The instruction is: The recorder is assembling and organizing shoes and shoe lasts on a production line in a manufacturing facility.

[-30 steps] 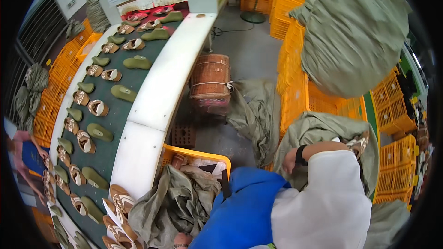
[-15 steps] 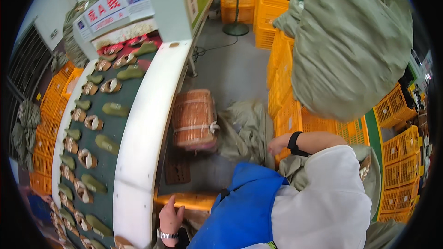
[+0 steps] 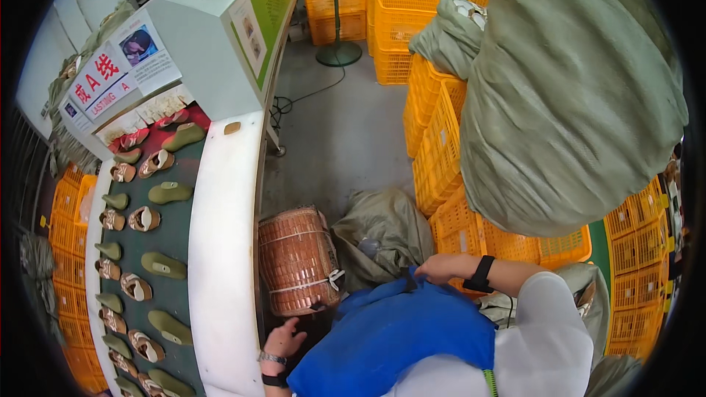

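My left hand (image 3: 285, 338) has its fingers apart, with nothing in it. It hovers beside the white edge of the conveyor (image 3: 224, 265), just below a strapped bundle of shiny reddish-brown pieces (image 3: 298, 261). My right hand (image 3: 438, 268) is closed, its fingertips hidden, at the upper edge of the blue apron (image 3: 412, 334) I wear. Whether it grips the cloth I cannot make out. Close beyond it, a grey-green sack (image 3: 386, 235) lies slumped on the floor against the bundle.
Shoes (image 3: 136, 287) and green shoe lasts (image 3: 163, 265) line the conveyor's dark belt on the left. A big stuffed sack (image 3: 566, 103) bulges over yellow crates (image 3: 441, 154) on the right. A fan's round base (image 3: 339, 54) and a cable (image 3: 309, 94) are on the floor ahead.
The view has shifted, bringing the bundle and sack lower in the picture. My right hand has come to the apron's edge. My left hand has moved from an orange bar to near the bundle.
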